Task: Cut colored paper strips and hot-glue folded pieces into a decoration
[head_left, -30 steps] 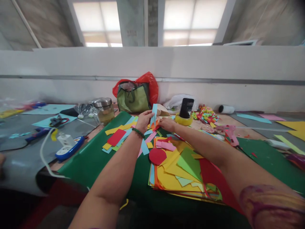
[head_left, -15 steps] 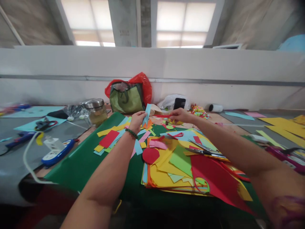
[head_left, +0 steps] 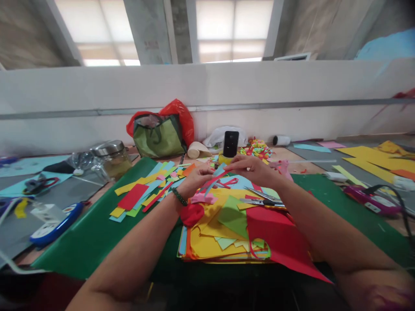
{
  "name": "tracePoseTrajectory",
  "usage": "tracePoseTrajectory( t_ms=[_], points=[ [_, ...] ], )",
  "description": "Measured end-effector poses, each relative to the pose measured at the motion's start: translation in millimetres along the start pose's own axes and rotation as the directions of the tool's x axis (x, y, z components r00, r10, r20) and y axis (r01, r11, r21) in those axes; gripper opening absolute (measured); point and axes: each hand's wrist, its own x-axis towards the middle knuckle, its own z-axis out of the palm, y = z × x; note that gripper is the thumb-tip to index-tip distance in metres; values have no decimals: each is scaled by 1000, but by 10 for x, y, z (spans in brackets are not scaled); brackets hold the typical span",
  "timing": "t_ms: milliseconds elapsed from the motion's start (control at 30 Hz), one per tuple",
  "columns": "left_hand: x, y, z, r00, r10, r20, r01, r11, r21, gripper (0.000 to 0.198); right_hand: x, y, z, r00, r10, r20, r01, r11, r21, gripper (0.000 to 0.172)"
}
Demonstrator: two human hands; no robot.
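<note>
Nearest the person, on this side of the right hand, a large red sheet (head_left: pixel 285 237) lies over the right part of a stack of coloured paper (head_left: pixel 201 248), which sits just below both hands. On the stack, a green piece (head_left: pixel 231 216) lies below the gap between the hands, and a red round piece (head_left: pixel 192 214) is just below the left wrist, which wears a dark green bracelet (head_left: pixel 180 197). Scissors (head_left: pixel 266 201) rest just below the right hand. The left hand (head_left: pixel 198 178) pinches a light blue strip (head_left: pixel 220 169), and the right hand (head_left: pixel 251 169) pinches a red strip (head_left: pixel 218 178) by its upper end; the strips meet between the hands, though which lies in front is hard to tell. Left of the left hand, loose cut pieces (head_left: pixel 132 196) spread over a green mat (head_left: pixel 90 237), with a blue and white power strip (head_left: pixel 58 222) farther out. A pink glue gun (head_left: pixel 282 168) is just right of the right hand on the desk (head_left: pixel 314 169). Beyond the hands stand a phone (head_left: pixel 231 144), a lidded glass jar (head_left: pixel 112 160) off to the left, and a green bag (head_left: pixel 158 138) inside a red plastic bag (head_left: pixel 185 123).
</note>
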Motion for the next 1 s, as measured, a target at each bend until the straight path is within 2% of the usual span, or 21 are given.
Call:
tracePoseTrajectory(
  t_ms=[100, 200, 300, 400, 467, 533, 600, 633, 700, 767, 833, 900, 1000],
  points=[
    [-30, -21, 70, 992, -85, 96, 87, 996, -19, 9, -37, -7, 65, 986, -167, 0, 160, 943, -293, 30],
    [-37, -39, 117, 985, -118, 123, 132, 986, -106, 8, -50, 24, 117, 972, -229, 49, 219, 820, -529, 40],
    [-42, -46, 135, 981, -142, 133, 160, 977, -139, 11, -46, 93, 168, 963, -246, 111, 262, 757, -599, 43],
    [-58, -41, 138, 978, -150, 147, 167, 980, -111, 22, -48, 128, 201, 966, -232, 114, 255, 775, -578, 39],
    [-71, -37, 144, 983, -122, 136, 138, 984, -113, 22, -56, 124, 207, 974, -210, 85, 223, 831, -509, 37],
    [-80, -35, 158, 992, -82, 94, 93, 987, -129, 22, -64, 113, 201, 989, -145, -19, 128, 921, -368, 39],
    [-83, -37, 175, 998, -52, 38, 57, 987, -147, 23, -62, 112, 191, 983, 32, -183, -55, 991, -125, 40],
    [-82, -39, 185, 999, -48, 19, 50, 987, -152, 23, -57, 117, 188, 957, 160, -241, -159, 987, 24, 39],
    [-80, -45, 200, 998, -55, 6, 55, 986, -155, 24, -40, 136, 188, 883, 405, -237, -334, 897, 290, 37],
    [-78, -52, 210, 998, -61, 17, 63, 987, -151, 24, -22, 158, 199, 821, 553, -140, -449, 778, 441, 43],
    [-80, -59, 214, 997, -65, 38, 70, 987, -144, 24, -9, 172, 215, 783, 618, -64, -503, 691, 520, 46],
    [-85, -68, 214, 995, -71, 68, 80, 987, -138, 25, -4, 171, 227, 768, 639, -46, -507, 651, 565, 39],
    [-88, -85, 210, 991, -87, 101, 99, 987, -127, 27, -10, 146, 237, 787, 610, -93, -483, 703, 523, 33]
  ],
)
